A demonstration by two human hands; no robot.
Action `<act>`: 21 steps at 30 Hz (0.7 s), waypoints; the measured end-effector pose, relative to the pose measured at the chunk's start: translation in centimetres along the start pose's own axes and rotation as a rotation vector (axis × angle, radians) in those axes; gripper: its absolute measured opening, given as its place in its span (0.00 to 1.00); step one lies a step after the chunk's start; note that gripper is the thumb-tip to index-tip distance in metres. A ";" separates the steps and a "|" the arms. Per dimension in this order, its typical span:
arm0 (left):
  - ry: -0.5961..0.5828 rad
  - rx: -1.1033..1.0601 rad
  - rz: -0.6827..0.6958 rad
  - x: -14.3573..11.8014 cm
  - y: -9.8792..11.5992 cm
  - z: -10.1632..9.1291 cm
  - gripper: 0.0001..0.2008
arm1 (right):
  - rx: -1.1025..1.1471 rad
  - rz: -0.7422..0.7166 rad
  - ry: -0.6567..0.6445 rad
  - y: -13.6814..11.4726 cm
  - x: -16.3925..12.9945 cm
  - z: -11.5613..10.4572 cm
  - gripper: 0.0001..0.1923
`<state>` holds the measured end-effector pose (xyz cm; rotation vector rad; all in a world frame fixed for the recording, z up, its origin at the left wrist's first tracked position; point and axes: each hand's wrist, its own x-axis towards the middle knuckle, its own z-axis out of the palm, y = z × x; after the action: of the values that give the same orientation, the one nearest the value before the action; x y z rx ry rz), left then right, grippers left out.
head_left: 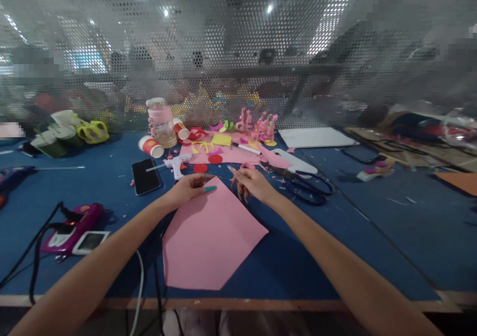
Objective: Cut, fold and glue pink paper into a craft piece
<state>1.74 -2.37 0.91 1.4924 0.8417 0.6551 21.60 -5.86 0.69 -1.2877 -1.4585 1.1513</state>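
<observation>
We see one pink sheet (208, 236) lying flat on the blue table (372, 226), directly in front of us, with its far corner under our hands. Our left hand (190, 188) rests on the upper left edge of the sheet, fingers loosely curled and pressing down, gripping nothing. Our right hand (251, 183) is at the top corner, fingers bent and pinched together near the edge; whether they really hold the paper we cannot tell.

We judge the sheet to be very light and thin, soft enough to bend and crease easily, and easy to slide on the cloth. It is best taken at a corner or along an edge, with the other hand keeping it flat.

Counting around it: one pair of scissors (303, 182) just right of the right hand, one glue gun (177, 165) and one black phone (145, 176) beyond the left hand, two red paper circles (215, 159), one jar (161, 122), and one purple device (70, 226) at the left.
</observation>
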 end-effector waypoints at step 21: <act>0.133 -0.118 0.032 0.0 -0.4 0.2 0.29 | 0.309 0.059 -0.034 -0.5 0.0 -1.3 0.20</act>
<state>1.88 -2.50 0.48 1.3697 0.8662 0.8215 22.76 -5.74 1.48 -1.1059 -1.2161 1.3827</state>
